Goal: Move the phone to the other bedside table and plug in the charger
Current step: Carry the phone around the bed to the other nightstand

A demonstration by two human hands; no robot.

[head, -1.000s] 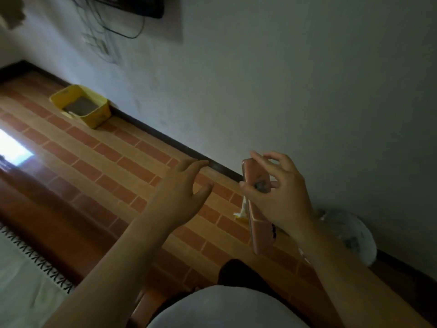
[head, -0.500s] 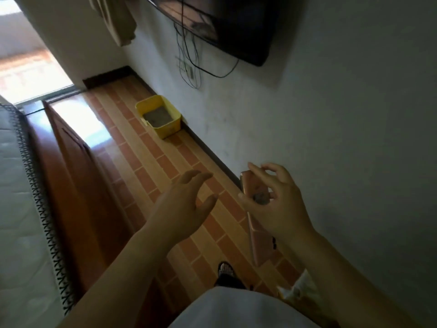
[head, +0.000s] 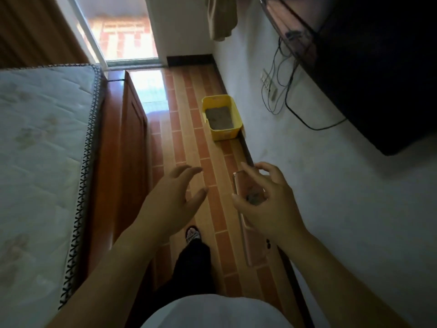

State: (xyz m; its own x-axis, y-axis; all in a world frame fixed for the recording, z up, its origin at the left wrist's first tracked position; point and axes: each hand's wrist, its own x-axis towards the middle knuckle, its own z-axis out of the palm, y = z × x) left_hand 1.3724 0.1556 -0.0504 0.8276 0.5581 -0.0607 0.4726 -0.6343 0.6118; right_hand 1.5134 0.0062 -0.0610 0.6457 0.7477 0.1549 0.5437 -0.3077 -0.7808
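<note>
A pink phone [head: 247, 195] stands nearly upright in my right hand [head: 267, 204], which grips it around the middle with thumb and fingers; its lower end sticks out below my wrist. My left hand [head: 172, 200] hovers to the left of the phone, fingers spread, holding nothing. Both hands are raised over a narrow strip of floor between the bed and the wall. No bedside table and no charger is in view.
The mattress [head: 40, 150] on a wooden bed frame [head: 118, 162] fills the left. A yellow bin [head: 222, 117] stands on the tiled floor by the wall ahead. A dark TV [head: 369, 67] with hanging cables and a wall socket [head: 268, 82] is at the right. A bright glass doorway [head: 123, 31] is ahead.
The view has swung left, from facing the wall to looking along the aisle beside the bed. The bed and doorway have come into view. Both hands keep their pose, the phone still held.
</note>
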